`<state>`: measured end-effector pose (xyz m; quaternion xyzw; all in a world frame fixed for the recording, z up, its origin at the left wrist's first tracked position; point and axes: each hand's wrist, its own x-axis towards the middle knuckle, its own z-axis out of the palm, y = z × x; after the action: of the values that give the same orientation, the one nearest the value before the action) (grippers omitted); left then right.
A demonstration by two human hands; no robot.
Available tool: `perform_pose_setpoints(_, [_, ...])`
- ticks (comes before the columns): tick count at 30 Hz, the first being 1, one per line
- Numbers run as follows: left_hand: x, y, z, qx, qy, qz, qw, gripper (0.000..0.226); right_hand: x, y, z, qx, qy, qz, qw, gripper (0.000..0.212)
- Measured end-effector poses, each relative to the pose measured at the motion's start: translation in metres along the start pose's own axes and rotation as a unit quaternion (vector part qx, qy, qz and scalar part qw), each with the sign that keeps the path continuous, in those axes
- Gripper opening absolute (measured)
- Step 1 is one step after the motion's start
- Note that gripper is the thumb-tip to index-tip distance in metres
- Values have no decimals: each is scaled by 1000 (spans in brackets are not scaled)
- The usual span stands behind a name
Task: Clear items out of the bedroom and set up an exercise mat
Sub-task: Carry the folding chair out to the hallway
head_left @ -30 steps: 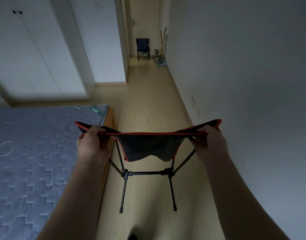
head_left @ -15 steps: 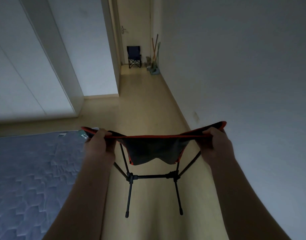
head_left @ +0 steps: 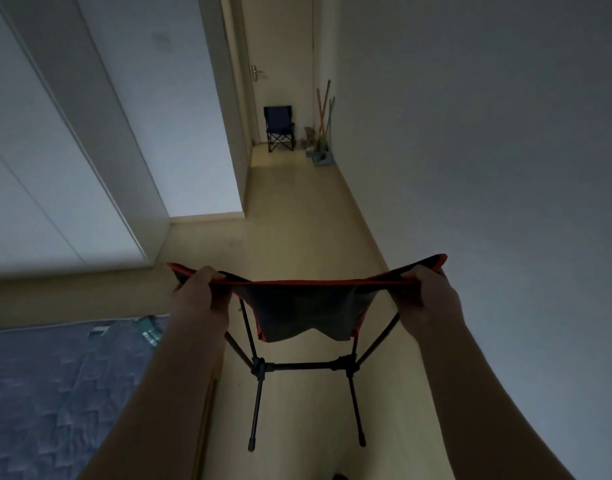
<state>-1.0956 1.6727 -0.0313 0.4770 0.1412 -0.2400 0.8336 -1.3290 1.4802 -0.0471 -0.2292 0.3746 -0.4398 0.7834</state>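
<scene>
In dim light we see a quilted blue mattress [head_left: 55,393] below our left hand [head_left: 197,299], a grey wall [head_left: 488,150] beside our right hand [head_left: 425,297], and a pale floor [head_left: 297,220] beyond both leading to a door [head_left: 280,64].

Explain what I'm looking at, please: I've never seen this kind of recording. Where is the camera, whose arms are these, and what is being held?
There is no machine here. A person wears a wide-angle camera on the head, so the single view looks forward and down over their own arms. The left hand and right hand each grip a top corner of a small camp chair, dark fabric with red edging on black legs. Whether its feet touch the floor I cannot tell. At lower left lies a quilted mattress. Ahead, a corridor ends at a door, with a blue folding chair and long-handled cleaning tools beside it.
</scene>
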Motion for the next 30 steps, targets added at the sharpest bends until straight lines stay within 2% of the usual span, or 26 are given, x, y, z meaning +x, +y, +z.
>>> perform_pose_setpoints(6, [84,1,82,-13,10,11,1000,19,112,-17,65,-8,-3,15,1000,36])
perform_pose_setpoints(11, [155,-1,144,-25,-20,16,999,22,196,-18,107,-3,2,28,1000,44])
perform_pose_setpoints(17, [278,2,218,-5,-30,-6,1000,20,311,-9,172,-26,12,25,999,29])
perform_pose_setpoints(22, [389,16,286,9,4,-30,999,17,405,-1,247,-34,33,20,999,25])
perform_pose_setpoints(30, [522,29,390,-17,-66,-4,998,26,542,6,330,1,36,15,999,41])
